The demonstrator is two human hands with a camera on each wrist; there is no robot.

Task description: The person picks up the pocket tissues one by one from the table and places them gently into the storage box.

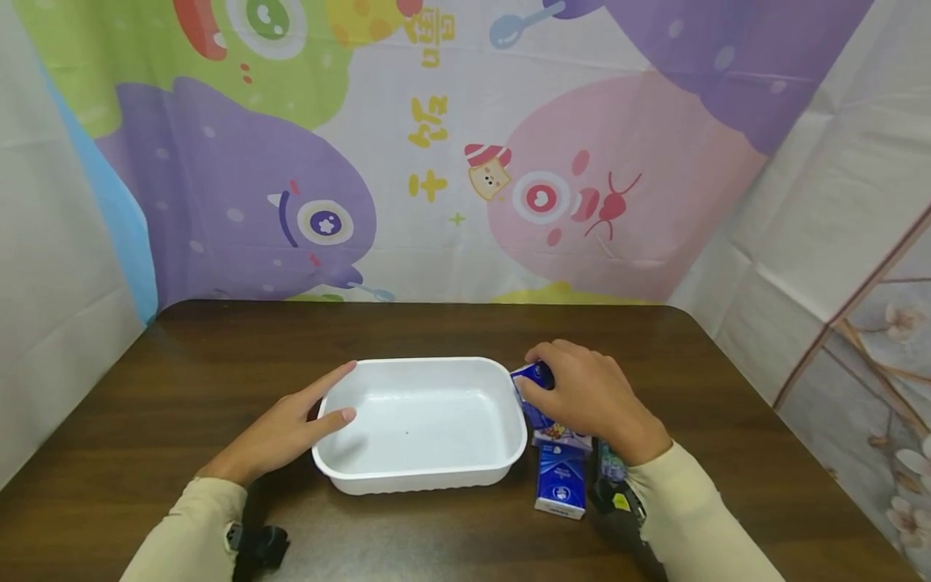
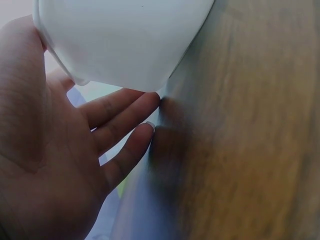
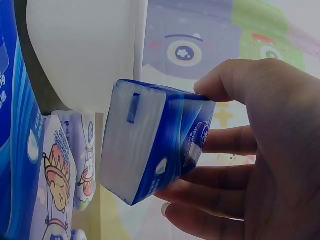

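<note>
My left hand [image 1: 280, 432] holds the left end of a white rectangular basin [image 1: 410, 481], its thumb lying over the rim. In the left wrist view the other fingers [image 2: 120, 107] lie along the outside of the wall, low by the table. Beyond the right end of the basin, my right hand [image 1: 585, 392] pinches a blue tissue pack [image 3: 187, 135] between thumb and fingers. The pack is tilted, with its pale end toward the right wrist camera. Beneath and nearer lie another blue tissue pack [image 1: 562, 477] and a white one with cartoon print [image 3: 57, 185].
A dark wooden table [image 1: 407, 533] bears everything. A purple-green patterned item [image 1: 611, 462] lies partly hidden under the right wrist. A further white printed pack [image 3: 85, 160] shows in the right wrist view. A cartoon-printed cloth [image 1: 436, 242] hangs along the table's back edge.
</note>
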